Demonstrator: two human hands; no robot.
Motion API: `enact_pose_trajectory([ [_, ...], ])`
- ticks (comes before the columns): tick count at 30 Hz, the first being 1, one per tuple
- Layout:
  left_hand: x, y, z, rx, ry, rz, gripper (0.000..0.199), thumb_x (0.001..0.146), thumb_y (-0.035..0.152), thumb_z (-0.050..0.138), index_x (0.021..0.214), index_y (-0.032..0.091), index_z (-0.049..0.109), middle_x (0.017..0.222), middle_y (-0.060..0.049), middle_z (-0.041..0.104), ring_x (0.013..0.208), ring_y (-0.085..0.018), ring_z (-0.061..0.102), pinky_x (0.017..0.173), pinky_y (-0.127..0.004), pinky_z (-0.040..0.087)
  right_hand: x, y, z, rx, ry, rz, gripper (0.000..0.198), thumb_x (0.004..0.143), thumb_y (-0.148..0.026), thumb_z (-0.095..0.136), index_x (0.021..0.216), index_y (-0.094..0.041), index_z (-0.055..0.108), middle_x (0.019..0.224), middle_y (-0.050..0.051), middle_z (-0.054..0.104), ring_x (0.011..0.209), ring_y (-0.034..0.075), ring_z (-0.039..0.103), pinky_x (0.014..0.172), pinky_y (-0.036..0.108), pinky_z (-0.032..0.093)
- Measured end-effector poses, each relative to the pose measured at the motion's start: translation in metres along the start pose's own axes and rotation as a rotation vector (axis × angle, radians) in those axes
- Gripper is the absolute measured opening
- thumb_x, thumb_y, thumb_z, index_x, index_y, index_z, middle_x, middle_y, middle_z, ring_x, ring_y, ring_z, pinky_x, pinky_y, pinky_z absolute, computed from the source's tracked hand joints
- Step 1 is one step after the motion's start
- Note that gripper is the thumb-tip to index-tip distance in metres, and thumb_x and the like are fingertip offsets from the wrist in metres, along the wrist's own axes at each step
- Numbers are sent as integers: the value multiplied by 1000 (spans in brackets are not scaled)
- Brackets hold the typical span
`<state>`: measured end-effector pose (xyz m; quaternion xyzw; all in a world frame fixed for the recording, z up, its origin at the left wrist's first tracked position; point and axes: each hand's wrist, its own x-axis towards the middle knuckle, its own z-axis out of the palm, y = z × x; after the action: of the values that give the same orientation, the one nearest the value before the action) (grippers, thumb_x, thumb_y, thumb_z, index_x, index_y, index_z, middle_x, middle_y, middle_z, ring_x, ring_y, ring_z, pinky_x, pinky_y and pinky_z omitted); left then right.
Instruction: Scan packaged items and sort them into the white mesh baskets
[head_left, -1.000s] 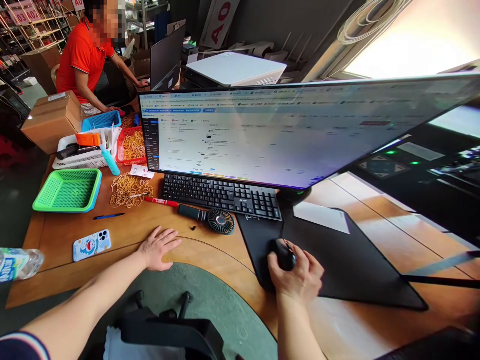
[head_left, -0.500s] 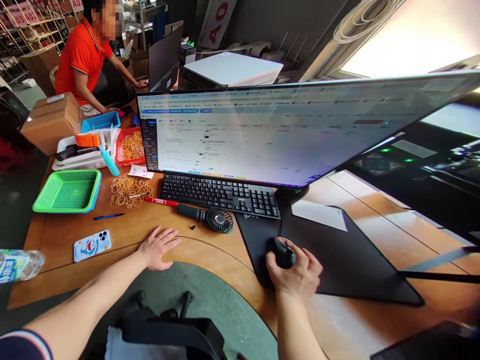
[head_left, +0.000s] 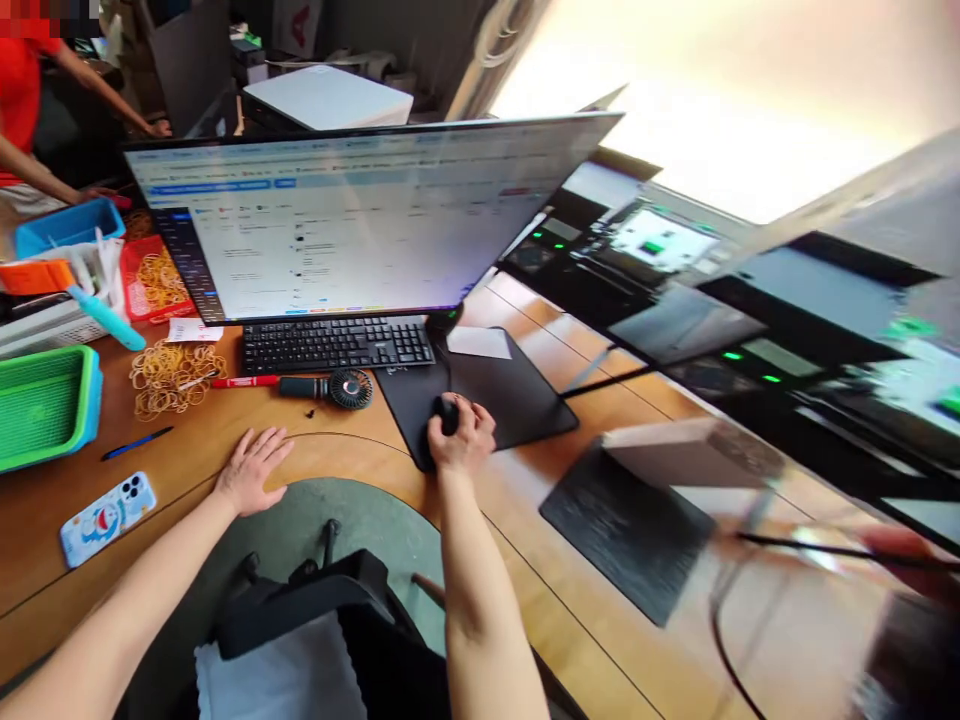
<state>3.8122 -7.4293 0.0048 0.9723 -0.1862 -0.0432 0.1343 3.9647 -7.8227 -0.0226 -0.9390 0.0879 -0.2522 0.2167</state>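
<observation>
My left hand lies flat on the wooden desk near its curved front edge, fingers spread, holding nothing. A black computer mouse is under my right hand, whose fingers curl over it on the black mouse pad. Beyond my hands are a black keyboard and a wide monitor with a white page of lists. Between my left hand and the keyboard lie a handheld fan and a red marker. A phone in a blue cartoon case rests left of my left hand.
At left are rubber bands, a blue pen, a green basket and a red basket. Printers with green lights line the right, blurred. A co-worker in red stands far left.
My view has swung to the right, so the desk items sit further left and more printers and a second dark pad show. Both hands keep their places on the desk and mouse.
</observation>
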Motion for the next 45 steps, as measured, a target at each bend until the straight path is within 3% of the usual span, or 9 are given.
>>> enact_pose_trajectory([
  [5, 2, -1, 1, 27, 31, 19, 74, 90, 43, 63, 159, 23, 44, 169, -7, 32, 155, -29, 33, 130, -56, 17, -3, -2, 0, -44, 3, 64, 51, 81, -38, 61, 130, -22, 64, 136, 17, 54, 119, 35, 58, 99, 54, 50],
  [18, 1, -2, -1, 37, 19, 14, 76, 89, 42, 63, 159, 24, 42, 169, -6, 31, 156, -29, 32, 130, -57, 17, -4, 0, 1, -61, 10, 36, 49, 84, -34, 61, 132, -23, 63, 139, 18, 52, 127, 36, 55, 101, 55, 49],
  [45, 2, -1, -5, 70, 0, 2, 77, 89, 41, 63, 161, 24, 39, 170, -6, 29, 156, -29, 31, 131, -57, 17, -3, -5, 0, -33, 12, 68, 51, 82, -34, 61, 131, -22, 62, 139, 18, 52, 126, 36, 54, 101, 56, 49],
])
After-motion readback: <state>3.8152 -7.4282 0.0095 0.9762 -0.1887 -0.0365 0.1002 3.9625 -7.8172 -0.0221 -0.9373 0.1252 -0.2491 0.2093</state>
